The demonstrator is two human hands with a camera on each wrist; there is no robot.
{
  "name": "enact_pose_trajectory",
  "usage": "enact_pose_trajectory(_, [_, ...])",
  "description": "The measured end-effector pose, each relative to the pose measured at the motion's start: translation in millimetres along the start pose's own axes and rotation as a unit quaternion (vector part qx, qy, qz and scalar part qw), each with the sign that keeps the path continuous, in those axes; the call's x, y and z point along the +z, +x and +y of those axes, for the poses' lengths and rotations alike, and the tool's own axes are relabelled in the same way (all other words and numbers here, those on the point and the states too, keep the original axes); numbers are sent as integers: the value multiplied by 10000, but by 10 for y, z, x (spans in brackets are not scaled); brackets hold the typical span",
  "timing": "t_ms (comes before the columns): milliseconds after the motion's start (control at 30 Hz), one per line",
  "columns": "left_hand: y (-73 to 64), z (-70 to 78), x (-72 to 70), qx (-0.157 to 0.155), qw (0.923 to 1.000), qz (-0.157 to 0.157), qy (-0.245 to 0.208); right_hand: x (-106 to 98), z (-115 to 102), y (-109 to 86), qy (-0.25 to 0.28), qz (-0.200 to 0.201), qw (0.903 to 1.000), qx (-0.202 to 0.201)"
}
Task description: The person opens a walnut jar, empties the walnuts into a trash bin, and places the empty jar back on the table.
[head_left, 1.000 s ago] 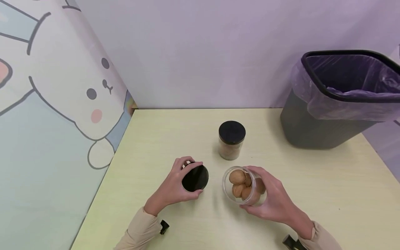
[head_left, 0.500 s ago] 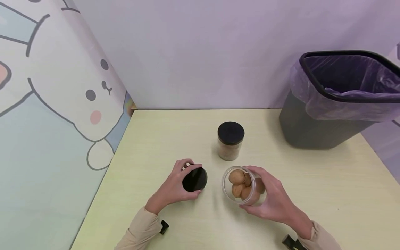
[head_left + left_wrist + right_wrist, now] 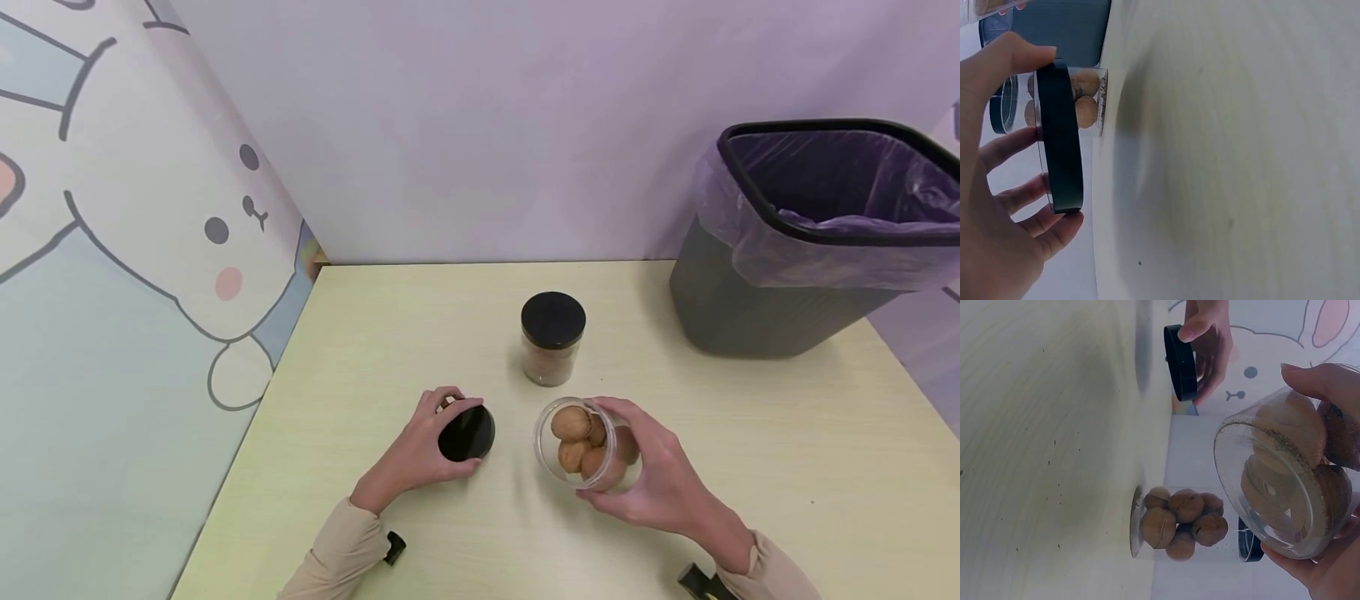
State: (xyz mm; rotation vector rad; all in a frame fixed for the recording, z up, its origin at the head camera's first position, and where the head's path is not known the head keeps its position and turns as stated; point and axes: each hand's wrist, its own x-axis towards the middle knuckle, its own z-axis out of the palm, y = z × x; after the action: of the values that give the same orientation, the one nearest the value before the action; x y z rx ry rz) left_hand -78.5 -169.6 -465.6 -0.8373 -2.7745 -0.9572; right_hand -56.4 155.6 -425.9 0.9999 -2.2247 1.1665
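In the head view my left hand [image 3: 420, 452] grips a round black lid [image 3: 467, 433] by its edge, thumb on one side and fingers on the other. The left wrist view has this lid [image 3: 1062, 137] above the table, with a shadow below it. To the right, my right hand [image 3: 663, 479] holds a clear jar [image 3: 1235, 450] around its side. That jar is uncapped and tilted, its mouth facing up and toward the left hand. Several walnuts [image 3: 572, 423] lie inside. Beyond both hands a second jar [image 3: 551, 360], capped in black, stands upright with walnuts [image 3: 1186, 506] in it.
A grey bin [image 3: 765, 308] with a purple liner [image 3: 832, 262] stands at the back right of the pale wooden table [image 3: 405, 325]. A plain wall [image 3: 480, 125] rises behind, and a rabbit-patterned wall [image 3: 172, 192] is on the left. Small dark specks dot the tabletop.
My left hand has come slightly lower with the lid, which looks a little smaller in the head view. The right hand and its jar have stayed nearly still.
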Motion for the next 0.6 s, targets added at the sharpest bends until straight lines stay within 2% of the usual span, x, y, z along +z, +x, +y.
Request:
enact_pose_trajectory(233, [-8,-9,24,-190,9997,-143,67,-23,-3,-10,11,0,10000,63])
enact_pose_trajectory(600, [1,-35,56,-321,9986,-302,285,-61,-6,-39,-100,36,9999,102])
